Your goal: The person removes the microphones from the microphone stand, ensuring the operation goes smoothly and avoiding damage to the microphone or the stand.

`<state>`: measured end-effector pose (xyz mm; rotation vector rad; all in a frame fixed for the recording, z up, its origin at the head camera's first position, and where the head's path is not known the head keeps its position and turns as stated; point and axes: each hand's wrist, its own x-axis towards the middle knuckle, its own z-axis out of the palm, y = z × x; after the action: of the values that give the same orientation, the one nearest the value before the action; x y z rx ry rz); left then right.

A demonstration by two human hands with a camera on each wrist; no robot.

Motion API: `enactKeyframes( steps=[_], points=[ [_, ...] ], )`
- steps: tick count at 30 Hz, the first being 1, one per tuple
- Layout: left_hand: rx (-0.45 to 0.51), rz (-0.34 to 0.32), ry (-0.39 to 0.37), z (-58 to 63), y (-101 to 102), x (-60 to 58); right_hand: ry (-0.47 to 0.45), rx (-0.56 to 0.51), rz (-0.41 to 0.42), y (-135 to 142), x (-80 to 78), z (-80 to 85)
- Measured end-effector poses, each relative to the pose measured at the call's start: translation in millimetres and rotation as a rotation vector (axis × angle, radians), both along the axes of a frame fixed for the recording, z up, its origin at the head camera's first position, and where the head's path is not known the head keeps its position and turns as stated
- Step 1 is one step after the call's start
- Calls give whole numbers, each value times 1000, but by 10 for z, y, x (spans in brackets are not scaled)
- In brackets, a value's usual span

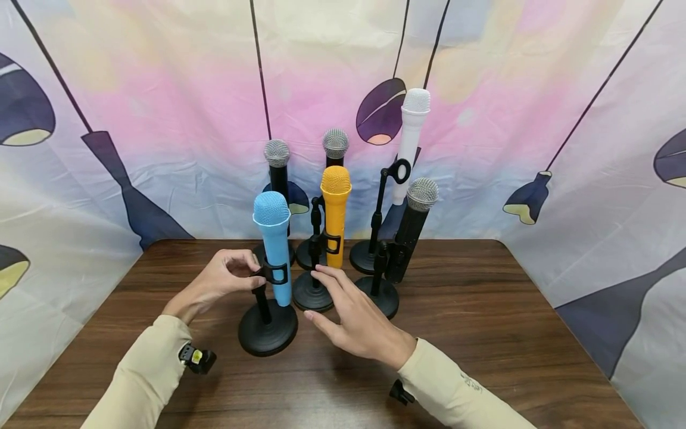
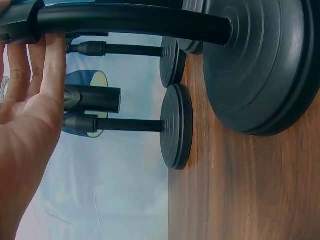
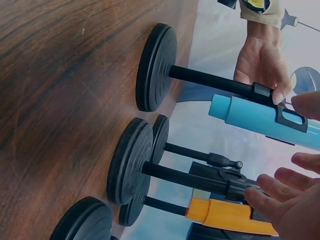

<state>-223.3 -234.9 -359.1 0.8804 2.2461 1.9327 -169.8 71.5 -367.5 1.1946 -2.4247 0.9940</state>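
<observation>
My left hand (image 1: 217, 283) pinches the black clip joint of a desk microphone stand (image 1: 268, 333) between thumb and fingers. In that clip stands a light blue microphone (image 1: 276, 238), nearly upright. The stand's round base is on the table at the front left of the group. In the left wrist view my fingers (image 2: 52, 65) lie behind the top of the stand's pole (image 2: 135, 22). My right hand (image 1: 361, 319) is open, fingers spread, just right of the blue microphone and in front of a yellow microphone (image 1: 336, 208) on its stand. Nothing is in its grip.
Behind stand two black microphones with silver heads (image 1: 277, 154) and a white microphone (image 1: 409, 140) on a tall stand. Another black microphone (image 1: 409, 232) leans in its clip at the right. The wooden table (image 1: 482, 333) meets a patterned cloth backdrop (image 1: 466, 137).
</observation>
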Motion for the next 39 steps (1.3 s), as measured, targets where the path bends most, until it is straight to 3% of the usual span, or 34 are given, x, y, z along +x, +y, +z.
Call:
enactKeyframes(
  steps=[10,18,25,29,39],
  points=[
    [54,-102,52,-11,73,60,-13,-27,3,-34,-38,88],
    [44,-108,49,-18,160,114,-10,-106,26,-94,-72,167],
    [40,-153,92,-24,250,136,-183,-231,96,-206,-88,222],
    [37,-157,81,-34,305,148,-255,-315,149,-243,-103,236],
    [16,-125,120,-55,425,213,-194,-391,187,-186,-121,199]
  ],
)
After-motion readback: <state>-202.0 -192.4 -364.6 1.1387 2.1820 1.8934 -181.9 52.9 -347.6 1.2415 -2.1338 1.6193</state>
